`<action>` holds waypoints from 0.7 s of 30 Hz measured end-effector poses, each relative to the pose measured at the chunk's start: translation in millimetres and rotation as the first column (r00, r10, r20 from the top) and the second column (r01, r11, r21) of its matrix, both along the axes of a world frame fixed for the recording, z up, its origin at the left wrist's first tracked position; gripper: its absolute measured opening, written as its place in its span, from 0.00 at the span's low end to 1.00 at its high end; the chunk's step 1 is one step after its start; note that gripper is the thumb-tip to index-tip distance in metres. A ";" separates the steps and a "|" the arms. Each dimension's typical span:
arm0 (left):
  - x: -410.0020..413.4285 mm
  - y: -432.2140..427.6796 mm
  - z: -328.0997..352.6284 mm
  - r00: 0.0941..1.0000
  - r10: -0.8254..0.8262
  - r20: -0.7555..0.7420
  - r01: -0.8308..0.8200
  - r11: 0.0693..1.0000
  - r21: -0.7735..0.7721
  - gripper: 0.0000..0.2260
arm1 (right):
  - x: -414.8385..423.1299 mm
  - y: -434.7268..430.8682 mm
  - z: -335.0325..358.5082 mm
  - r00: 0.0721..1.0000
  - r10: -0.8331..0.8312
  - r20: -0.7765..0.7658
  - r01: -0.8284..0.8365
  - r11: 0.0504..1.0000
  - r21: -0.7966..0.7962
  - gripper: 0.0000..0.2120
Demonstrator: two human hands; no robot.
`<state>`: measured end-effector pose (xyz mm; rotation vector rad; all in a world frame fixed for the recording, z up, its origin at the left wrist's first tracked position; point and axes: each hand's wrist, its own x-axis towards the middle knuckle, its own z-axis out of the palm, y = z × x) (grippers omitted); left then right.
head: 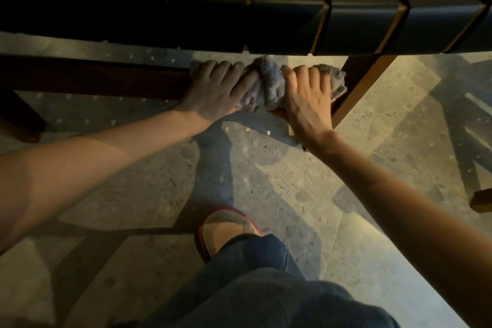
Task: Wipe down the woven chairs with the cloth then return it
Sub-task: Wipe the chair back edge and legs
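Observation:
A grey fluffy cloth [266,85] is draped over the chair's low wooden crossbar [101,80], just below the dark woven seat [266,8]. My left hand [221,90] lies on the cloth's left part with its fingers curled over the bar. My right hand [306,96] presses the cloth's right part, fingers spread and bent over the top, next to the chair's front right leg [359,82]. The cloth bunches up between the two hands. The bar under the cloth is hidden.
The speckled stone floor [292,181] lies below. My slippered foot [226,229] and jeans-covered knee [266,287] are near the bottom. Another chair leg [18,114] stands at left, and a wooden leg end [482,200] shows at the right edge.

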<state>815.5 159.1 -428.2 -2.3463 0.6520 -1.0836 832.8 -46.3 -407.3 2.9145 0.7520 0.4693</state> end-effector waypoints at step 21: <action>-13.8 -11.8 0.2 0.994 0.027 -0.105 -0.048 0.978 -0.204 0.14 | -3.6 -5.2 5.2 0.994 -0.026 -0.103 0.021 0.999 -0.050 0.37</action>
